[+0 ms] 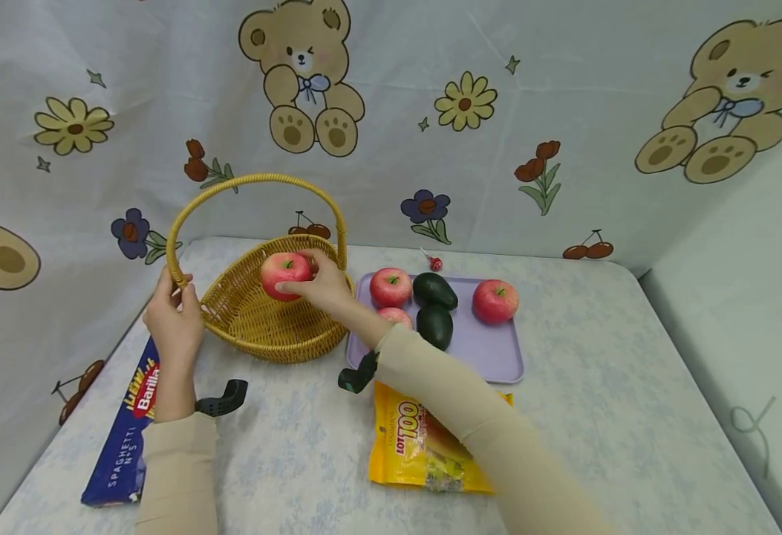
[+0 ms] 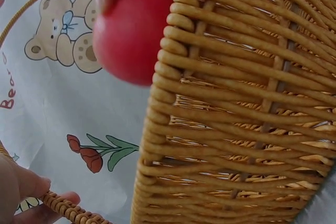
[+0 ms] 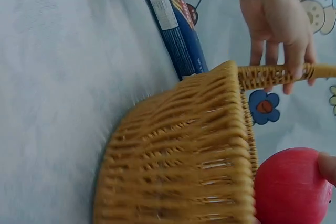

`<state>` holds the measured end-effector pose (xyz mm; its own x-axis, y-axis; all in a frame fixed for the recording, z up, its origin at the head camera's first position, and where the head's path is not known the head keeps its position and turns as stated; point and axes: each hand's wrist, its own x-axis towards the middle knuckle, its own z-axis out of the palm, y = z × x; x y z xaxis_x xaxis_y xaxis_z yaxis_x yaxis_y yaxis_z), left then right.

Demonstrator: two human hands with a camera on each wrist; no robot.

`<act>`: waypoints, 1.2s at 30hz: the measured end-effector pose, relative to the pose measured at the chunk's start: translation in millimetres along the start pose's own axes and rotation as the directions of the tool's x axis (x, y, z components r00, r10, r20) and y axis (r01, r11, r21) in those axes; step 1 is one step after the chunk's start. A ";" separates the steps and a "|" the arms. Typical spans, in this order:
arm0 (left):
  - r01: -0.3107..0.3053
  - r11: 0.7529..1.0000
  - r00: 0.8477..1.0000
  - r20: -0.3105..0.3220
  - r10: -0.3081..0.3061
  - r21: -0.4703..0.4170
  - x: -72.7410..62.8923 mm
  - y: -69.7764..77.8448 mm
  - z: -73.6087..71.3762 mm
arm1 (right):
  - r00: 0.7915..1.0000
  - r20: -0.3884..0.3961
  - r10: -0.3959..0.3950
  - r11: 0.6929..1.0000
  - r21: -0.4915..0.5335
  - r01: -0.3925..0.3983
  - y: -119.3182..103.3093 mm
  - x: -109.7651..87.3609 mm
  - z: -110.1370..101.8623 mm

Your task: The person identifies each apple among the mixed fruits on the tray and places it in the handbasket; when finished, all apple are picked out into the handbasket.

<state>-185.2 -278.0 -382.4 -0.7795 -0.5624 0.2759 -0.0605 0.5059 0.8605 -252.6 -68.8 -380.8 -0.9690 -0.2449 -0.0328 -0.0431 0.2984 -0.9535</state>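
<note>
My left hand [image 1: 174, 318] grips the lower left part of the handle of a yellow wicker basket [image 1: 284, 349]; in the right wrist view its fingers [image 3: 294, 59] wrap round that handle. With my right hand [image 1: 329, 286] I hold a red apple [image 1: 282, 273] above the basket's opening, thumb on one side and fingers on the other. The left wrist view shows this apple [image 2: 131, 38] just over the rim. No other thing shows inside the basket.
Right of the basket, a purple tray [image 1: 484, 355] holds several apples [image 1: 495, 302] and two avocados [image 1: 434, 327]. A lollipop [image 1: 434, 262] lies behind it. A yellow Lotto packet [image 1: 397, 446] lies in front, partly under my right sleeve. A blue spaghetti box [image 1: 119, 453] lies at left.
</note>
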 end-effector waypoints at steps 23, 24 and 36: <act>-0.013 0.999 1.000 -0.014 0.014 0.045 -0.7 -0.1 -0.7 | 0.998 -0.044 0.042 0.944 -0.325 -0.054 25.9 25.6 42.6; -0.016 0.999 1.000 -0.016 0.017 0.046 -0.6 -0.3 -0.8 | 0.998 -0.042 0.041 0.935 -0.350 -0.053 26.1 25.4 43.4; -0.047 0.999 0.999 -0.021 0.047 -0.013 -0.4 -0.8 0.0 | 0.996 0.070 0.047 0.944 -0.331 -0.022 27.0 25.4 44.5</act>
<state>-184.8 -278.2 -383.2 -0.7681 -0.5519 0.3246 -0.0155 0.5229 0.8523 -267.5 -108.0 -420.8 -0.9505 -0.2945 -0.0987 -0.1003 0.5918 -0.7998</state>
